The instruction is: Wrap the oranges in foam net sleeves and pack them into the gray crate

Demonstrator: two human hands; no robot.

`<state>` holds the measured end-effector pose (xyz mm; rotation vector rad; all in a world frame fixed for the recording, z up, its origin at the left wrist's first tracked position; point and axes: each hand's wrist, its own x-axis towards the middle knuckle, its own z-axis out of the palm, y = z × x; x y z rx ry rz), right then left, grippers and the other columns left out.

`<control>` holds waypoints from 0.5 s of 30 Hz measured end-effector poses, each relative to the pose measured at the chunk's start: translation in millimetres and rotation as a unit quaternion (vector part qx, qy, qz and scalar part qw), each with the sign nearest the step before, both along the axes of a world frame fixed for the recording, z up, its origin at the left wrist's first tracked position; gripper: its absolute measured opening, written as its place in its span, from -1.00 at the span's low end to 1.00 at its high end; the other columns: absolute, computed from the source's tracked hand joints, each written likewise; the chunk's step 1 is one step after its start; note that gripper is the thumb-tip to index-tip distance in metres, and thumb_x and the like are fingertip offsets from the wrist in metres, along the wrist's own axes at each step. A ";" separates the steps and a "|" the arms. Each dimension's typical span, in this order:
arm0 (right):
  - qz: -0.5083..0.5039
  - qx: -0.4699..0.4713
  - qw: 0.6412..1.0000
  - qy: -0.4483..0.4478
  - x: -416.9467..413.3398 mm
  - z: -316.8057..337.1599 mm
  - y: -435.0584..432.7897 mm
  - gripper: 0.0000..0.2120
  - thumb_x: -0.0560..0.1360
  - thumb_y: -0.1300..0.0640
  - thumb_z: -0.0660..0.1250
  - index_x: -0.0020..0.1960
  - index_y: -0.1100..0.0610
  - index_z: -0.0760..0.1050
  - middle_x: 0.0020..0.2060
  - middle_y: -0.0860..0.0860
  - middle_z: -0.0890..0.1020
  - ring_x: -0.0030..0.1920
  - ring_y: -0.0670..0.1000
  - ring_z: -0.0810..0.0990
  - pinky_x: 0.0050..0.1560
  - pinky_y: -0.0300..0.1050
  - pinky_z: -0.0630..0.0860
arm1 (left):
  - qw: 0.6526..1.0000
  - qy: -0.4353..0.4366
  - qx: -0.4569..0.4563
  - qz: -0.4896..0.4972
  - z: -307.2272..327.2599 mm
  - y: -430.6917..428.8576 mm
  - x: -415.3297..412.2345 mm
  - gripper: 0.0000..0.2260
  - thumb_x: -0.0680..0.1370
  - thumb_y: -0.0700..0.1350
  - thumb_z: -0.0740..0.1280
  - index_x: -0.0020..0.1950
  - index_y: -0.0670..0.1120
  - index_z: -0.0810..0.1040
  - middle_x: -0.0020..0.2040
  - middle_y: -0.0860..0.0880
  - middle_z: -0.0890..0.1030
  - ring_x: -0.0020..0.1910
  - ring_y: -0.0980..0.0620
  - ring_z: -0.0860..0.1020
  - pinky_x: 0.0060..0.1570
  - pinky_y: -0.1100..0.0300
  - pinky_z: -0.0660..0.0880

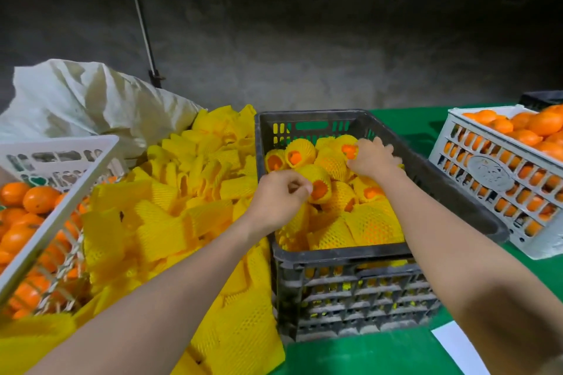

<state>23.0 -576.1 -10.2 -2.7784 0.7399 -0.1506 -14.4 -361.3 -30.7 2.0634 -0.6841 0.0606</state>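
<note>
From the head camera, the gray crate (341, 256) sits at centre on the green bench (365, 356), already filled most of the way with sleeved oranges (335, 161). The left hand (274, 195), fingers pinched together, touches a sleeved orange (318, 183) near the crate's nine o'clock wall. The right hand (370, 158), fingers curled down on another wrapped fruit, works toward twelve o'clock. Much remains, I judge: bare oranges fill the white crate (493, 173) at three o'clock and the white basket (54, 161) at nine, with loose foam sleeves (170, 222) heaped between. Open room inside the gray crate lies mainly along its far wall; the rim stands close beside both wrists.
</note>
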 end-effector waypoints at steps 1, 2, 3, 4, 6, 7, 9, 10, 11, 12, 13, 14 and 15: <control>0.036 -0.008 0.998 -0.051 -5.0 9.3 15.9 -0.57 0.54 0.03 0.26 0.37 0.09 0.33 0.39 0.15 0.31 0.39 0.24 0.24 0.36 0.24 0.23 | 0.996 0.043 -0.076 0.004 4.3 5.3 -1.1 -0.87 0.59 -0.19 0.28 -0.12 -0.08 0.59 -0.27 0.09 0.57 -0.39 0.24 0.51 -0.39 0.42 0.39; 0.084 -0.006 0.989 -0.124 -11.8 17.9 34.8 -0.61 0.54 0.03 0.26 0.34 0.11 0.38 0.35 0.13 0.39 0.36 0.19 0.32 0.35 0.13 0.27 | 0.985 0.083 -0.148 0.023 8.0 13.3 -0.3 -0.83 0.59 -0.23 0.26 -0.14 -0.08 0.58 -0.28 0.05 0.58 -0.43 0.25 0.51 -0.41 0.40 0.41; 0.133 0.007 0.970 -0.204 -22.2 25.7 56.9 -0.66 0.54 0.04 0.26 0.29 0.12 0.43 0.28 0.10 0.47 0.30 0.13 0.40 0.30 0.01 0.30 | 0.972 0.112 -0.199 0.055 11.1 23.9 1.7 -0.81 0.60 -0.24 0.24 -0.15 -0.06 0.58 -0.29 0.02 0.59 -0.44 0.23 0.52 -0.43 0.38 0.42; 0.181 0.032 0.942 -0.281 -35.9 31.7 81.8 -0.71 0.54 0.07 0.27 0.22 0.14 0.48 0.20 0.07 0.54 0.23 0.08 0.46 0.23 -0.09 0.33 | 0.961 0.126 -0.228 0.091 13.6 37.3 4.8 -0.79 0.60 -0.24 0.24 -0.16 -0.04 0.57 -0.30 0.01 0.60 -0.45 0.21 0.52 -0.44 0.37 0.42; 0.286 0.093 0.875 -0.379 -66.6 33.4 137.2 -0.80 0.50 0.13 0.30 0.09 0.16 0.55 0.04 0.04 0.62 0.07 0.01 0.54 0.06 -0.19 0.37 | 0.946 0.134 -0.255 0.150 14.8 70.8 12.1 -0.81 0.60 -0.24 0.23 -0.14 -0.05 0.58 -0.31 -0.01 0.59 -0.48 0.19 0.49 -0.46 0.36 0.40; 0.339 0.120 0.851 -0.383 -79.3 26.5 164.9 -0.81 0.48 0.14 0.30 0.05 0.16 0.56 0.00 0.04 0.63 0.03 -0.01 0.55 0.02 -0.21 0.38 | 0.939 0.136 -0.266 0.169 14.5 89.5 14.9 -0.82 0.60 -0.24 0.24 -0.13 -0.08 0.58 -0.32 -0.02 0.58 -0.50 0.19 0.48 -0.46 0.35 0.39; 0.421 0.154 0.841 -0.305 -89.7 -3.9 215.0 -0.80 0.48 0.16 0.30 0.09 0.16 0.53 0.03 0.08 0.62 0.05 0.04 0.53 0.05 -0.18 0.35 | 0.930 0.138 -0.276 0.198 11.9 125.9 17.9 -0.83 0.59 -0.26 0.24 -0.14 -0.10 0.57 -0.33 -0.04 0.58 -0.50 0.17 0.48 -0.42 0.29 0.40; 0.439 0.151 0.856 -0.228 -88.4 -24.6 236.7 -0.77 0.49 0.17 0.30 0.14 0.17 0.50 0.09 0.11 0.58 0.11 0.09 0.50 0.11 -0.13 0.33 | 0.928 0.135 -0.273 0.215 9.4 143.2 17.2 -0.81 0.59 -0.26 0.24 -0.16 -0.08 0.57 -0.33 -0.04 0.58 -0.51 0.18 0.48 -0.42 0.29 0.40; 0.438 0.132 0.879 -0.136 -83.6 -46.7 253.7 -0.72 0.51 0.19 0.28 0.22 0.17 0.44 0.16 0.15 0.52 0.19 0.15 0.46 0.17 -0.06 0.33 | 0.927 0.132 -0.264 0.230 6.1 158.8 15.5 -0.80 0.59 -0.25 0.24 -0.17 -0.07 0.56 -0.33 -0.03 0.59 -0.52 0.19 0.48 -0.43 0.30 0.40; 0.423 0.105 0.899 -0.043 -76.5 -68.9 265.2 -0.65 0.52 0.22 0.26 0.29 0.18 0.37 0.24 0.19 0.44 0.26 0.20 0.41 0.23 -0.01 0.33 | 0.927 0.130 -0.255 0.242 2.5 173.2 12.5 -0.80 0.60 -0.25 0.23 -0.17 -0.06 0.56 -0.32 -0.03 0.59 -0.52 0.20 0.48 -0.43 0.31 0.40; 0.399 0.086 0.912 0.032 -67.6 -89.2 271.6 -0.58 0.53 0.25 0.22 0.37 0.18 0.27 0.34 0.22 0.32 0.33 0.25 0.33 0.30 0.05 0.31 | 0.927 0.129 -0.247 0.252 -1.5 186.4 8.5 -0.80 0.60 -0.24 0.23 -0.17 -0.06 0.56 -0.31 -0.04 0.59 -0.51 0.21 0.49 -0.40 0.29 0.40; 0.364 0.085 0.923 0.088 -58.2 -105.6 272.8 -0.49 0.53 0.28 0.18 0.45 0.16 0.15 0.43 0.23 0.16 0.41 0.28 0.22 0.36 0.10 0.25 | 0.926 0.131 -0.239 0.259 -5.7 198.5 3.9 -0.80 0.61 -0.23 0.23 -0.16 -0.05 0.56 -0.30 -0.04 0.60 -0.50 0.21 0.50 -0.37 0.27 0.41; 0.321 0.090 0.935 0.125 -48.1 -119.9 270.3 -0.40 0.54 0.29 0.17 0.51 0.10 0.02 0.49 0.19 -0.02 0.46 0.29 0.09 0.39 0.14 0.18 | 0.926 0.133 -0.232 0.266 -10.2 210.3 -0.5 -0.81 0.61 -0.22 0.24 -0.15 -0.04 0.57 -0.29 -0.03 0.61 -0.48 0.20 0.52 -0.37 0.26 0.42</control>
